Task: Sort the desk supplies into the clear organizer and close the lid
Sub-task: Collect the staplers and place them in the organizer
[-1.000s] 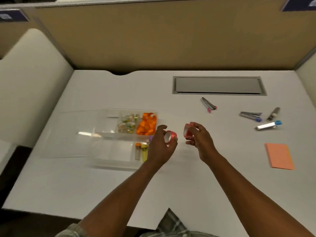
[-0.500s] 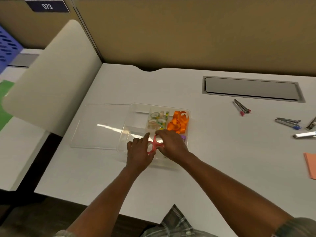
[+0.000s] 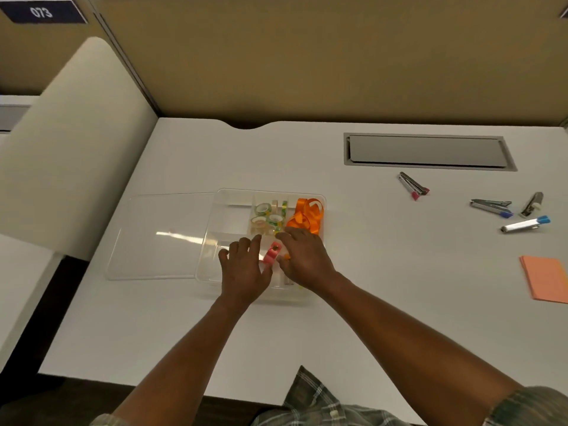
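At the far left a pale rounded divider panel [image 3: 70,142] stands beside the white bench [image 3: 276,333]. On the bench, the clear lid [image 3: 159,235] of the organizer lies flat and open, hinged out to the left of the clear organizer [image 3: 227,204].

Inside the organizer, the back middle compartment holds several small patterned tape rolls [image 3: 267,215], and the back right compartment holds a loose orange ribbon [image 3: 307,215].

Both hands reach over the organizer's front part. The left hand [image 3: 246,269] hovers with fingers spread and loosely curled, its thumb side touching a pink tape roll [image 3: 272,253]. The right hand [image 3: 307,259] meets the same pink roll from the other side, its fingers bent down around it. The roll sits upright between the two hands, just in front of the patterned rolls; whether it rests on the compartment floor cannot be told. The right hand hides most of the front right compartment.

Farther right, a grey recessed cable flap [image 3: 427,152] is set into the bench. In front of it lies a metal clip with a pink tip [image 3: 413,186]. Well to the right are a metal clip with a blue tip [image 3: 491,207], a grey clip with a white tip [image 3: 531,204] and a silver clip with a light blue tip [image 3: 525,224], close together. Near the right edge lies an orange pad of sticky notes [image 3: 545,278].
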The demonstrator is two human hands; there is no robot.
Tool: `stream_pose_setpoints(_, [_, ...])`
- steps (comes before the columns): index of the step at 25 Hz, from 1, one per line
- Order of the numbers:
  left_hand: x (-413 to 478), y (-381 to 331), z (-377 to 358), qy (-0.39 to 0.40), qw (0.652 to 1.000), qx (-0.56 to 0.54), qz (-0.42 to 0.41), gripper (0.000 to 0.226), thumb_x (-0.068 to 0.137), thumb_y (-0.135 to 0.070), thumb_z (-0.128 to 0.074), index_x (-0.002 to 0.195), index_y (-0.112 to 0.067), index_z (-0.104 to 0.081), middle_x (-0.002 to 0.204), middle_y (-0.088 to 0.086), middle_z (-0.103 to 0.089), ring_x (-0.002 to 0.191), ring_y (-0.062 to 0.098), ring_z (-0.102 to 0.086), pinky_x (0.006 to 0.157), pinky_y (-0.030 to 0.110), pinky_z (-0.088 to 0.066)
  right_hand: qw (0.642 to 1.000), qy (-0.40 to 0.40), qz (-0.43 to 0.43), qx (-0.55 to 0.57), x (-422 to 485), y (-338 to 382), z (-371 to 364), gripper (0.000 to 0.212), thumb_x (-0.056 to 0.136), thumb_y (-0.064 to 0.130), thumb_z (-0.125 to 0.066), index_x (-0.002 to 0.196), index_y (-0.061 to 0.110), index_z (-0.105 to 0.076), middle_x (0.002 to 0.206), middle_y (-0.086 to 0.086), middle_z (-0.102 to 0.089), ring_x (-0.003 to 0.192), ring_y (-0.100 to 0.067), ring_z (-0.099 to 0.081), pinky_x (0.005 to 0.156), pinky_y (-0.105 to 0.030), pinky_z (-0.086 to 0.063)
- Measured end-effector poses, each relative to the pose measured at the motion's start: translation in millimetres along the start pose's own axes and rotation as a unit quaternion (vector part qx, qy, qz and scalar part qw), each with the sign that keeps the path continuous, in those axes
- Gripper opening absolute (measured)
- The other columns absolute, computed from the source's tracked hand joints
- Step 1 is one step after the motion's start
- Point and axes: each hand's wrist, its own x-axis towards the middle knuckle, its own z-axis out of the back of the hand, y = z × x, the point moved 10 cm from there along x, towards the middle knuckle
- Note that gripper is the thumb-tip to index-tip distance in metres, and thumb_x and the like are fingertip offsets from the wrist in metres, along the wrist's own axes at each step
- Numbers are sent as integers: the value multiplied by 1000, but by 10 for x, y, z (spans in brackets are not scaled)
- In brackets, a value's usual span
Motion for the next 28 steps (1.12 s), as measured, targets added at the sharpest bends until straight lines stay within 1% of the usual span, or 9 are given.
stream_pose_setpoints(3, [116,-258,93,-23,1000,-11,-7,57,81,-47,-58,127,-14,-57,115,11,-63,105,32,-58,86,46,-43,998,-52,-38,8,-121,-318,285,49,85,36,-64,130,21,-59,132,-4,-60,119,-26,-55,94,-42,-47])
stream_pose_setpoints(5, [197,-590,112,-25,998,-30,-39,54,80,-44,-62,124,-14,-58,113,11,-63,102,33,-59,84,45,-43,994,-82,-68,19,-257,-580,482,46,85,35,-64,129,20,-60,129,-3,-61,116,-26,-56,92,-41,-48])
stream_pose_setpoints(7, [272,-952,101,-23,997,-46,-65,52,80,-42,-63,124,-15,-58,114,11,-63,103,33,-58,83,44,-43,990,-99,-95,17,-411,-857,628,47,87,37,-64,130,20,-59,129,-3,-61,118,-24,-55,94,-40,-47])
stream_pose_setpoints(11, [349,-1750,-35,3,989,-69,-133,53,79,-43,-62,125,-15,-59,112,7,-62,101,30,-58,81,42,-42,984,-112,-140,13,-787,-1461,868,48,87,37,-67,131,20,-58,129,-2,-60,119,-24,-56,95,-38,-46])
stream_pose_setpoints(16, [318,-2678,-316,51,979,-80,-179,53,77,-42,-67,122,-15,-61,111,8,-64,98,28,-61,79,42,-47,973,-124,-194,13,-1288,-2216,1158,48,86,37,-66,130,19,-58,129,-2,-61,117,-25,-58,93,-40,-48])
stream_pose_setpoints(22, [258,-3624,-617,94,968,-85,-216,52,77,-43,-67,120,-15,-62,108,7,-63,95,28,-61,78,42,-46,960,-137,-246,16,-1814,-3049,1418,47,85,35,-68,129,18,-60,128,-4,-61,114,-26,-59,92,-41,-49])
stream_pose_setpoints(25, [295,-3961,-754,112,965,-84,-224,50,77,-42,-67,120,-15,-62,108,7,-61,96,29,-60,79,42,-45,954,-138,-266,23,-1994,-3433,1505,47,86,36,-67,129,17,-60,128,-5,-61,113,-26,-59,91,-41,-50])
stream_pose_setpoints(28, [371,-4211,-882,133,962,-76,-225,50,79,-41,-67,121,-15,-61,112,8,-60,100,30,-59,82,42,-44,947,-129,-293,18,-2117,-3815,1572,48,88,38,-64,131,19,-57,126,-5,-60,108,-26,-60,86,-40,-52])
